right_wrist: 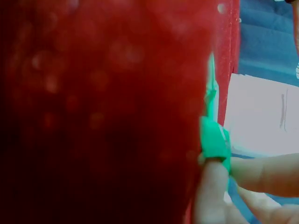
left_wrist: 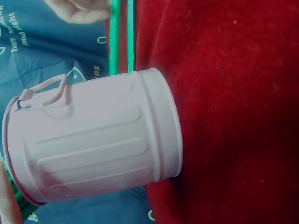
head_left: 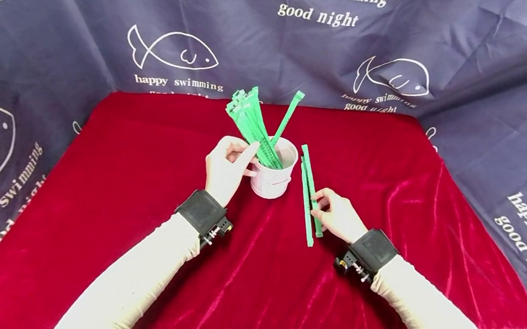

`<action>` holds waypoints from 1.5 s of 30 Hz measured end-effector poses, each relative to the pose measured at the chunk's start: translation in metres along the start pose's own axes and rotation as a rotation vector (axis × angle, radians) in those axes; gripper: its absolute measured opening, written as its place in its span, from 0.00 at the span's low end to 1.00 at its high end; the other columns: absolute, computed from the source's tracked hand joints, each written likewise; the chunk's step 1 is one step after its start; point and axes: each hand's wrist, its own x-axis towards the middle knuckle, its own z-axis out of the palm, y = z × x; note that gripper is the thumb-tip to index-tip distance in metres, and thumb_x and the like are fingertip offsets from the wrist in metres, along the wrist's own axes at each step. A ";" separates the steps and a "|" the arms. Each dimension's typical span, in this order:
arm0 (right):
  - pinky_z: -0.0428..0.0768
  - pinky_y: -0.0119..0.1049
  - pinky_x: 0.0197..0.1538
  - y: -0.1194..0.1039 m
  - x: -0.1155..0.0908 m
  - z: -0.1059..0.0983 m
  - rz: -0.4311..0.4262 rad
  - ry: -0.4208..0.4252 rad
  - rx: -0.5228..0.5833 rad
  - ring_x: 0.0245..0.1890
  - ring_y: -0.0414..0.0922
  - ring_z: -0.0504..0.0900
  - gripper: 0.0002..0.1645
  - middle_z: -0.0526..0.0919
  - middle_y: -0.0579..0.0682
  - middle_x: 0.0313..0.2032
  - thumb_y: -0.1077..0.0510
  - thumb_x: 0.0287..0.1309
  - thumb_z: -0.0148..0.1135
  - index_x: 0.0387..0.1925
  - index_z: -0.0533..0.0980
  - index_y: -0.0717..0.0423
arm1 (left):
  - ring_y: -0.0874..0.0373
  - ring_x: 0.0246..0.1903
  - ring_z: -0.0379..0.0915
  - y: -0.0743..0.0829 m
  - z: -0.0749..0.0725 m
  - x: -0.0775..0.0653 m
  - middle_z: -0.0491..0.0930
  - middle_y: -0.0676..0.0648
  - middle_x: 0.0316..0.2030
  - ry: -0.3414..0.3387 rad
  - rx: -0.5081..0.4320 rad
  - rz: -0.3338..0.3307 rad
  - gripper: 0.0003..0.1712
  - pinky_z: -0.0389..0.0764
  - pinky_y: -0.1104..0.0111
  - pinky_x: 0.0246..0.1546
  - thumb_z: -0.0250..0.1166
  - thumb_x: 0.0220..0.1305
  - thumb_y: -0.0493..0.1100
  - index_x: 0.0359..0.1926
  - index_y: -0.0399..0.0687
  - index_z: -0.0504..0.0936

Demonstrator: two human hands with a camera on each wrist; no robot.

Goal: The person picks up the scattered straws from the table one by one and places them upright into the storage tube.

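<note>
A pale pink bin-shaped pot [head_left: 271, 183] with small side handles stands upright on the table. Slim green wrapped sticks [head_left: 251, 116] fan out of it to the left, and a single stick [head_left: 289, 112] leans right. My left hand [head_left: 227, 165] is at the pot's left rim, thumb across the bundle; its fingertips behind are partly hidden. Right of the pot, my right hand [head_left: 340, 215] pinches a green wrapped stick [head_left: 309, 173] low down. Another green stick [head_left: 306, 202] lies close along its left side. The right wrist view shows thumb and finger on the pinched stick's end [right_wrist: 216, 140].
Red velvet cloth [head_left: 149, 153] covers the table. Blue fabric [head_left: 252, 40] printed with fish and words hangs behind and at the sides. Each wrist wears a black band, the left one [head_left: 202, 211] and the right one [head_left: 373, 251], with a small camera mount.
</note>
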 end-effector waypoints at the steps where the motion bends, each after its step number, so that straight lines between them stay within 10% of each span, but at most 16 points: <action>1: 0.85 0.36 0.24 0.000 0.000 0.000 0.007 0.018 0.013 0.15 0.45 0.81 0.19 0.81 0.61 0.35 0.67 0.57 0.63 0.51 0.72 0.62 | 0.40 0.29 0.84 0.000 0.000 0.000 0.84 0.36 0.30 -0.013 0.014 -0.023 0.11 0.88 0.61 0.25 0.69 0.62 0.39 0.37 0.34 0.79; 9: 0.88 0.42 0.29 -0.014 0.000 -0.001 -0.011 0.138 0.169 0.23 0.51 0.84 0.37 0.80 0.64 0.41 0.68 0.59 0.63 0.68 0.61 0.61 | 0.50 0.29 0.87 0.002 0.003 -0.003 0.87 0.42 0.28 -0.126 0.128 -0.100 0.16 0.89 0.64 0.33 0.67 0.66 0.49 0.34 0.39 0.86; 24: 0.80 0.26 0.32 -0.044 -0.016 0.013 -0.233 0.164 0.209 0.28 0.39 0.81 0.21 0.81 0.57 0.38 0.67 0.57 0.68 0.52 0.75 0.60 | 0.56 0.44 0.86 0.022 0.014 -0.009 0.87 0.43 0.45 -0.199 0.077 -0.019 0.17 0.87 0.66 0.46 0.69 0.63 0.40 0.53 0.43 0.85; 45: 0.82 0.31 0.32 -0.049 -0.016 0.018 -0.234 0.092 0.190 0.30 0.41 0.82 0.13 0.83 0.53 0.34 0.66 0.55 0.70 0.43 0.80 0.57 | 0.54 0.38 0.86 0.030 0.016 -0.007 0.86 0.34 0.40 -0.095 0.018 0.087 0.14 0.87 0.67 0.45 0.69 0.61 0.35 0.48 0.33 0.84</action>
